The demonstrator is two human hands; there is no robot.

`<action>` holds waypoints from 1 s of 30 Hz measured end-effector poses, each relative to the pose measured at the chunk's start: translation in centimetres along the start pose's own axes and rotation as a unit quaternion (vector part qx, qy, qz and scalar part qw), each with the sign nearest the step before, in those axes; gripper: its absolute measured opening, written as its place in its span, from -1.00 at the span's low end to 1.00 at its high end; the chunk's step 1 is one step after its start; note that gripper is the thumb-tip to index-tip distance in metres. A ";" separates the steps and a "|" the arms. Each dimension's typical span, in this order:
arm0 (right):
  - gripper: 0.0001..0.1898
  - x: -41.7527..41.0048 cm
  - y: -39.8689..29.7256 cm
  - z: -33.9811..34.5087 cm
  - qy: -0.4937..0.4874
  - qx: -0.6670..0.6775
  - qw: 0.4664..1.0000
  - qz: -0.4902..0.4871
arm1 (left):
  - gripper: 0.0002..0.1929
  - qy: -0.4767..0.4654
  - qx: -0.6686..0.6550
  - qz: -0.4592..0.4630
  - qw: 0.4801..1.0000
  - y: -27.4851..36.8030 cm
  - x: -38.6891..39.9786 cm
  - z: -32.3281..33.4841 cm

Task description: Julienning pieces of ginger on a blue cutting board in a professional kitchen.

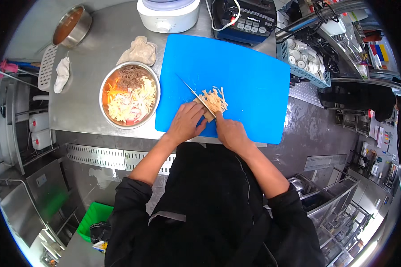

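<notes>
My right hand (232, 132) is closed round the handle of a kitchen knife (202, 100), whose blade points up and left over the blue cutting board (257, 83). Under the fingers of my left hand (186, 121) lies a flat piece of tan food (208, 116), pressed to the board beside the blade. Thin tan strips (214, 99) are heaped just right of the knife. Left of the board, a round steel bowl (103, 115) holds shredded food in separate heaps: dark brown, orange, pale yellow, and pink and white.
A beige cloth (140, 50) lies behind the bowl, a white cloth (62, 75) farther left. A steel pot (82, 31) with reddish-brown contents stands back left. Behind the board are a white appliance (168, 16) and a blender base (247, 23). A person (361, 100) is at the far right.
</notes>
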State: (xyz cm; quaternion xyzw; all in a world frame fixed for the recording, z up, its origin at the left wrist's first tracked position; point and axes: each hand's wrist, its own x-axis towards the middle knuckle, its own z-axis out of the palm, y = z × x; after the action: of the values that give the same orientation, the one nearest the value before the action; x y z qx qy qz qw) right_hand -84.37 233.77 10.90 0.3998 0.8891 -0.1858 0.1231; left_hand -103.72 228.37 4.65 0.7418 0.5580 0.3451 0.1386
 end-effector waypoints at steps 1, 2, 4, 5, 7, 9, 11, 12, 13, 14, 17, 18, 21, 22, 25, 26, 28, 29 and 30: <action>-0.63 0.2 0.0 0.2 0.005 0.006 1.000 -0.003 | -0.60 -0.001 0.000 0.000 1.000 0.0 0.0 -0.1; -0.63 -0.1 0.1 0.4 0.005 0.006 1.000 -0.003 | -0.60 -0.005 -0.002 0.000 1.000 -0.1 0.0 -0.2; -0.65 -1.1 -0.4 -0.8 0.003 0.013 1.000 -0.005 | -0.60 -0.008 -0.003 -0.004 1.000 0.0 -0.1 -0.2; -0.65 -0.9 -0.3 -0.4 0.002 0.012 1.000 -0.007 | -0.60 -0.006 0.001 -0.004 1.000 0.0 -0.1 -0.3; -0.65 -0.3 -0.1 0.1 0.009 0.007 1.000 -0.001 | -0.60 -0.004 0.004 0.001 1.000 0.0 0.0 -0.1; -0.65 0.4 0.0 0.2 -0.001 0.011 1.000 0.003 | -0.61 0.001 0.004 0.002 1.000 -0.1 0.0 -0.1; -0.65 0.3 -0.1 0.0 -0.012 0.015 1.000 0.005 | -0.61 0.003 -0.001 0.003 1.000 -0.1 -0.1 0.0; -0.63 -0.5 -0.1 -0.6 -0.010 0.020 1.000 0.000 | -0.61 0.005 -0.007 0.004 1.000 0.0 -0.2 0.0; -0.62 -1.0 -0.2 -1.0 -0.009 0.025 1.000 -0.005 | -0.61 0.005 -0.006 0.002 1.000 0.0 -0.3 -0.1; -0.62 -0.8 -0.2 -0.4 -0.010 0.025 1.000 -0.007 | -0.60 -0.001 -0.001 -0.003 1.000 -0.1 -0.4 -0.1; -0.61 0.3 0.1 0.7 -0.001 -0.014 1.000 0.003 | -0.60 0.004 0.001 0.007 1.000 -0.1 0.1 0.1; -0.60 0.6 0.0 0.7 0.006 -0.008 1.000 -0.003 | -0.60 0.013 0.002 0.013 1.000 -0.1 0.0 0.1; -0.61 -0.4 -0.3 -0.2 0.018 0.002 1.000 -0.010 | -0.60 0.013 -0.001 0.009 1.000 -0.1 -0.2 0.0; -0.64 -0.9 -0.4 -0.5 0.022 0.004 1.000 -0.011 | -0.60 0.014 -0.001 0.007 1.000 -0.1 -0.3 -0.1; -0.67 -0.2 -0.1 0.3 0.015 -0.008 1.000 -0.008 | -0.60 0.009 0.008 0.008 1.000 -0.2 -0.2 -0.1; -0.67 0.1 0.0 0.6 0.017 -0.008 1.000 -0.006 | -0.60 0.009 0.007 0.011 1.000 -0.2 -0.1 0.0; -0.72 0.9 -0.5 0.6 0.024 0.031 0.999 0.002 | -0.60 0.009 0.006 0.010 1.000 -0.1 -0.1 0.0; -0.72 0.5 -0.3 0.3 0.024 0.031 0.999 0.002 | -0.61 0.015 0.000 0.011 1.000 0.0 -0.1 0.0; -0.73 -0.4 -0.6 -1.0 0.018 0.027 0.999 -0.006 | -0.61 0.021 -0.005 0.009 1.000 0.0 -0.3 -0.1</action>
State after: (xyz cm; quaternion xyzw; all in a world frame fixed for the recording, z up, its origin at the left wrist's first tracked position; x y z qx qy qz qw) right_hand -84.67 233.54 12.05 0.4011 0.8881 -0.2032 0.0952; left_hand -103.77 228.10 4.62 0.7386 0.5521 0.3653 0.1275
